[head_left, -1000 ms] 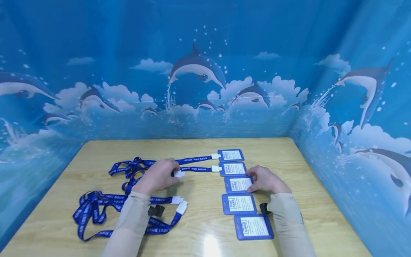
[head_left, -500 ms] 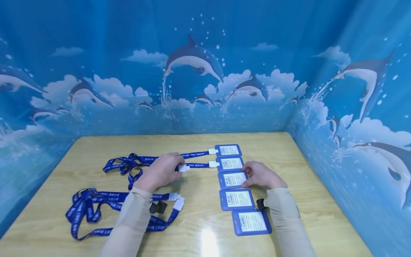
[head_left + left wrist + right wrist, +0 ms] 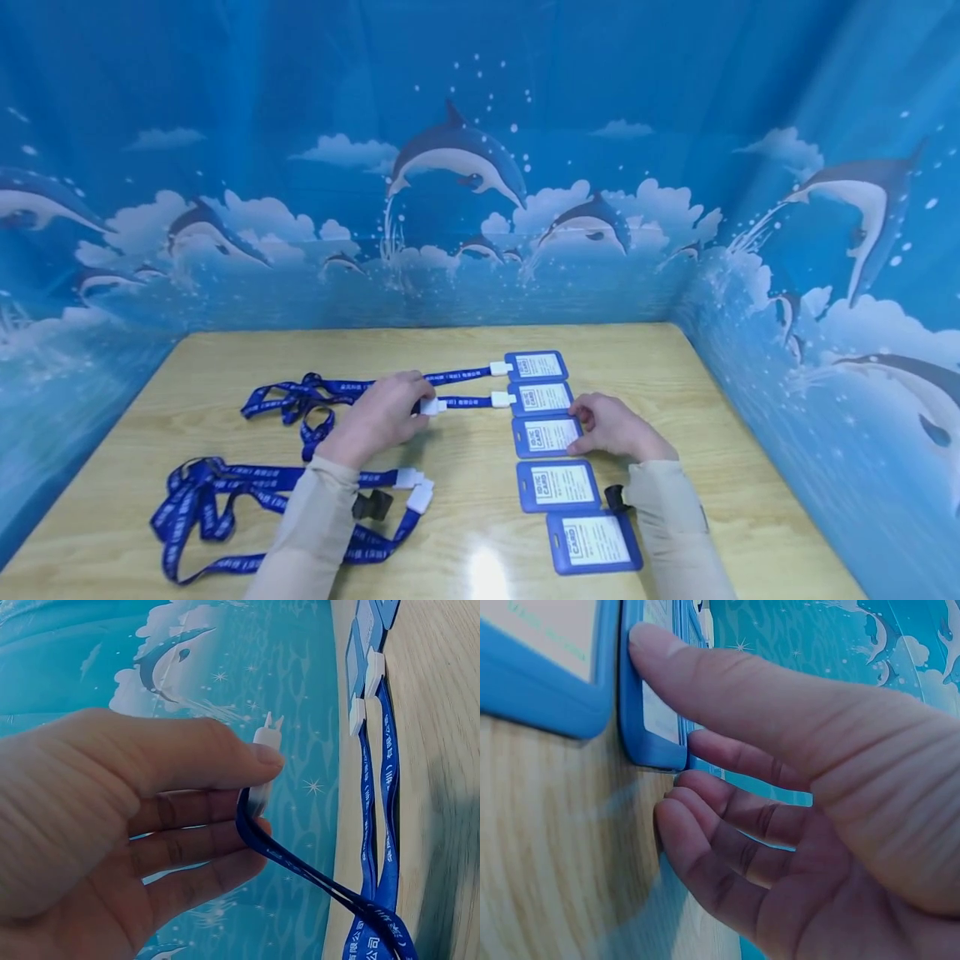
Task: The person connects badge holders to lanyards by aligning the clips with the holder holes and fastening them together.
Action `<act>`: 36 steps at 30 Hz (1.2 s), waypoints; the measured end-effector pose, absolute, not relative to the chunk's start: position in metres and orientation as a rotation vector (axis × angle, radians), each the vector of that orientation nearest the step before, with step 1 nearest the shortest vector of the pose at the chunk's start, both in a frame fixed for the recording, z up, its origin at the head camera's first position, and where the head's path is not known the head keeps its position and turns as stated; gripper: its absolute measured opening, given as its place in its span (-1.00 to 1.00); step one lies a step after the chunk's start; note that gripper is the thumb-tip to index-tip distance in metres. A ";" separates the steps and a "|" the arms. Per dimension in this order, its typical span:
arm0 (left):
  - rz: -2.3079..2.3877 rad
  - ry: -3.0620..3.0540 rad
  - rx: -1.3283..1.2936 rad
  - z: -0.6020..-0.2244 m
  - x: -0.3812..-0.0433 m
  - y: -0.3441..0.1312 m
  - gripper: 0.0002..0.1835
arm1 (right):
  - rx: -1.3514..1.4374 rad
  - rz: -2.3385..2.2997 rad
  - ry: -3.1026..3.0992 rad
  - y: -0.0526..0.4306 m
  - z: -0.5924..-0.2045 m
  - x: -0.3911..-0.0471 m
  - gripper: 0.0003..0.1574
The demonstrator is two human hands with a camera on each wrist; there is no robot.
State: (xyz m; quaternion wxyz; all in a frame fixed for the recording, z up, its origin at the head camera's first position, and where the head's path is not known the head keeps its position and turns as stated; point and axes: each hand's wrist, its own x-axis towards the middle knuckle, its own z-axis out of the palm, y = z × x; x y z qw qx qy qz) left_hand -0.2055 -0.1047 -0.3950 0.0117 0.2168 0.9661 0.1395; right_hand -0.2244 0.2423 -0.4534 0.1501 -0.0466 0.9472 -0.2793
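Observation:
My left hand (image 3: pixel 382 417) pinches the white plastic clip (image 3: pixel 268 742) of a blue printed lanyard (image 3: pixel 300 874) between thumb and fingers; the clip's two prongs point away from the hand. The lanyard's strap trails down to the other straps. My right hand (image 3: pixel 615 427) pinches the third blue badge holder (image 3: pixel 546 437) in the column by its edges, thumb (image 3: pixel 656 649) on the near edge and index finger on the far one. That holder lies flat, its slot facing left. The clip is to the left of it, a short gap away.
Two badge holders farther back, the rear one (image 3: pixel 536 365) included, have lanyard clips (image 3: pixel 501 367) at their slots. Two nearer holders (image 3: pixel 557 486) have no clip. Two lanyards with white clips (image 3: pixel 420 497) lie at front left. A dolphin-print curtain (image 3: pixel 480 275) borders the wooden table (image 3: pixel 480 550).
My left hand has moved right with the clip, closer to the holders. The third badge holder has shifted slightly left under my right hand. The head view has shifted a little.

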 end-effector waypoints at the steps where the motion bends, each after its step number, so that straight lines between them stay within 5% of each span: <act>1: 0.435 3.013 0.681 -0.396 -0.205 -0.104 -0.69 | -0.135 -0.800 2.721 0.242 -0.454 -0.224 -0.34; 9: 0.495 2.990 0.707 -0.401 -0.203 -0.099 -0.66 | -0.156 -0.775 2.727 0.242 -0.453 -0.221 -0.20; 36: 0.477 2.967 0.770 -0.402 -0.204 -0.092 -0.67 | -0.151 -0.771 2.715 0.234 -0.452 -0.226 -0.21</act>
